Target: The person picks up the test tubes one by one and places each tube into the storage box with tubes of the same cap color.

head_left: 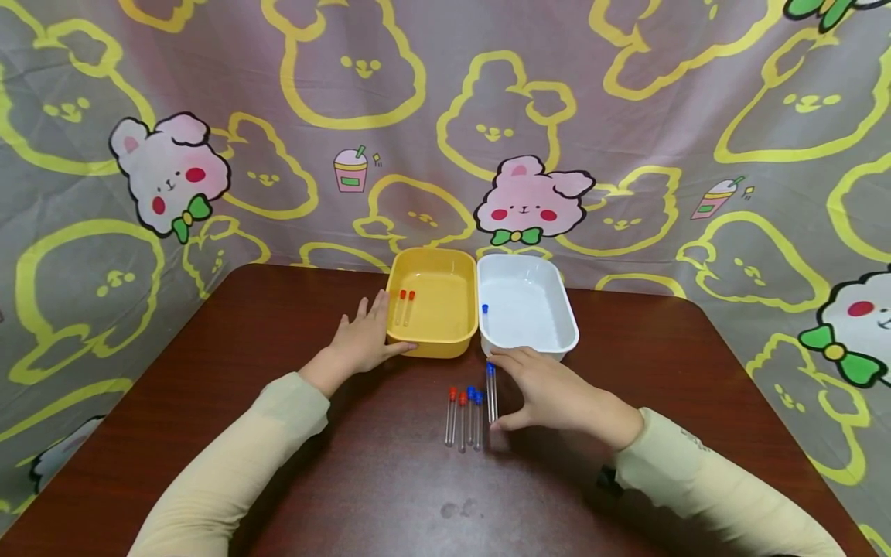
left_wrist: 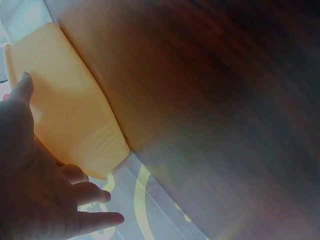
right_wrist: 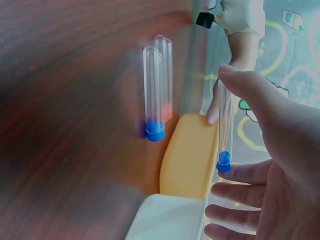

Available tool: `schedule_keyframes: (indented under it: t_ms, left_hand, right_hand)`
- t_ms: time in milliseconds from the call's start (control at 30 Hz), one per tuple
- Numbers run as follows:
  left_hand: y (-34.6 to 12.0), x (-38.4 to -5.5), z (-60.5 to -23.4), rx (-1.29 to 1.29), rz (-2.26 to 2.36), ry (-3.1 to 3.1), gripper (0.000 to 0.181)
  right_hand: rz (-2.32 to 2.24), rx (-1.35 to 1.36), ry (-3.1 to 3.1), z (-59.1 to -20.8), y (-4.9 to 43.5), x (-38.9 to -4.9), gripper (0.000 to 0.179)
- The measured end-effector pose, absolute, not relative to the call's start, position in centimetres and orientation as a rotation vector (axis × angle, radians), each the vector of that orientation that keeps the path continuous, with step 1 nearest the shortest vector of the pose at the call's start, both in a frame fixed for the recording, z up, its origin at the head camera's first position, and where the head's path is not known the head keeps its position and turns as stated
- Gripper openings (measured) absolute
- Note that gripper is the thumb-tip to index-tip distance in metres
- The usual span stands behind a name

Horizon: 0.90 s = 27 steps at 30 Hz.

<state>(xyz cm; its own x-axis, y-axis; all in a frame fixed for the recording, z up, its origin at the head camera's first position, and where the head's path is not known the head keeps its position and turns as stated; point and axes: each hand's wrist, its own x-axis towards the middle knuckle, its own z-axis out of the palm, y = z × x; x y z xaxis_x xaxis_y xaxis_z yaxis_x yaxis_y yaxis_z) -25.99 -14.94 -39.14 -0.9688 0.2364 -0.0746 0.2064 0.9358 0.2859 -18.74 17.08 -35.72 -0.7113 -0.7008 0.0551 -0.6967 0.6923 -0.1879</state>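
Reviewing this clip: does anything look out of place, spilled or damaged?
Only faint round marks on the tabletop, nearer the person than the loose test tubes; whether smudges or drips, I can't tell. Otherwise nothing stands out: both bins, yellow and white, sit upright, and no tube looks visibly broken.

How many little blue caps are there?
4: one small blue cap on the clear tube pinched by the right hand; two caps on clear tubes on the brown table; one in the white rectangular tray. Others could hide behind the hand.
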Motion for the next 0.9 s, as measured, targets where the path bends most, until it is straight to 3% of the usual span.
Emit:
schedule_keyframes:
  t_ms: [900]
  left_hand:
    - [-15.0,-26.1,-39.2,0.352,0.430,2.987,0.118]
  right_hand:
    - [-0.553,-1.181,2.827,-31.9,19.5,-22.3,0.096]
